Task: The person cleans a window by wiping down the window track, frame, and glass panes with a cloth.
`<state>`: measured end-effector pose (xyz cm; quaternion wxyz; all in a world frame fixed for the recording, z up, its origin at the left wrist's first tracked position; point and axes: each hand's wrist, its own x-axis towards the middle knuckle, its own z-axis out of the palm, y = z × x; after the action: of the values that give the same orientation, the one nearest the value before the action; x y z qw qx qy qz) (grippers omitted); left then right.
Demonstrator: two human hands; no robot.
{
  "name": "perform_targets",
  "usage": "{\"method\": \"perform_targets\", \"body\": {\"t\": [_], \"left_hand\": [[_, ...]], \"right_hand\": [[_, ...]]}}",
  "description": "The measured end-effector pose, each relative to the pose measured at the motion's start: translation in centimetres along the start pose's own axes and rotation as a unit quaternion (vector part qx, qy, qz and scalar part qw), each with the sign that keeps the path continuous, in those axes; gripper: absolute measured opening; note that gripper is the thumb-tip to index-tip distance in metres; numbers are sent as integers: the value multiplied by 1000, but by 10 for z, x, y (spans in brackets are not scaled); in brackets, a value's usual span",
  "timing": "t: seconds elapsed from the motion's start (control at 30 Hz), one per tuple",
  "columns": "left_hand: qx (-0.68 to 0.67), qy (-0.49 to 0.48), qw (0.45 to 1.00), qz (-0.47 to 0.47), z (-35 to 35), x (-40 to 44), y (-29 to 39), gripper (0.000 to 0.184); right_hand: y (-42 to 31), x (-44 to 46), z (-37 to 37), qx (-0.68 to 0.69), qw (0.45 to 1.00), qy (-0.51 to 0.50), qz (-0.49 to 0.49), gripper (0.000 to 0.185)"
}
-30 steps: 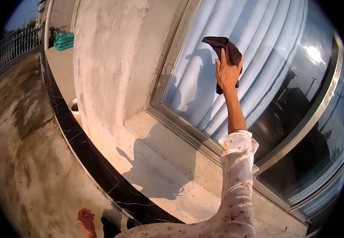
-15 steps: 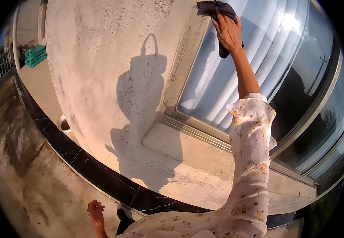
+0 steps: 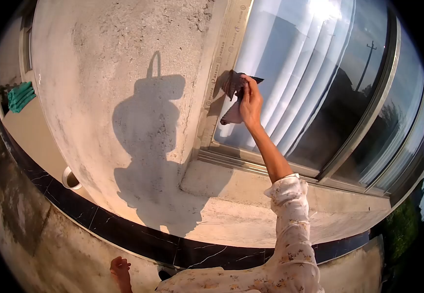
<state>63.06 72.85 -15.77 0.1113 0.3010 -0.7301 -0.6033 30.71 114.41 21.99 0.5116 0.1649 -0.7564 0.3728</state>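
Observation:
My right hand [image 3: 252, 103] grips a dark cloth [image 3: 233, 113] against the lower left part of the window pane [image 3: 290, 83], beside the metal frame [image 3: 224, 58]. Bunched folds of the cloth stick out to the left of the fingers and above them. Low at the bottom left, my left hand [image 3: 120, 267] hangs with its fingers curled inward, holding nothing that I can see. White curtains [image 3: 275, 105] show behind the glass.
Rough plaster wall [image 3: 95, 63] with my shadow on it lies left of the window. Below runs a sill [image 3: 251, 188], then a black marble-like strip [image 3: 129, 241]. Farther left are a folded green cloth [image 3: 21, 96] on a ledge and a white round container [image 3: 70, 178].
My right hand has come down and to the left across the pane with the dark cloth, toward the frame. The view has shifted slightly. My left hand stays low, fingers still curled.

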Motion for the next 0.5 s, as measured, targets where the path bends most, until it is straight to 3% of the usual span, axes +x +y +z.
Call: {"method": "perform_targets", "body": {"t": [0.03, 0.07, 0.17, 0.27, 0.37, 0.43, 0.5], "left_hand": [[3, 2, 1000, 11, 5, 1, 9, 23], [-11, -2, 1000, 4, 10, -3, 17, 22], [-42, -24, 999, 19, 25, -12, 22, 21], [-46, -24, 998, 22, 33, -27, 34, 21], [-66, -13, 998, -15, 32, -42, 29, 24], [-65, -43, 997, 4, 26, -47, 12, 24], [-41, -56, 998, -11, 27, -40, 17, 24]], "right_hand": [[-23, 34, 1, 50, 996, 57, 54, 25], [-28, 72, 9, 89, 983, 147, -55, 25], [-64, 159, 22, 60, 983, 155, -80, 33], [-73, 151, 66, 87, 976, 175, -96, 34], [-57, 102, 91, 146, 971, 183, -41, 33], [-29, 25, 101, 117, 983, 140, 32, 39], [12, -63, 119, 83, 987, 93, 97, 29]]}}
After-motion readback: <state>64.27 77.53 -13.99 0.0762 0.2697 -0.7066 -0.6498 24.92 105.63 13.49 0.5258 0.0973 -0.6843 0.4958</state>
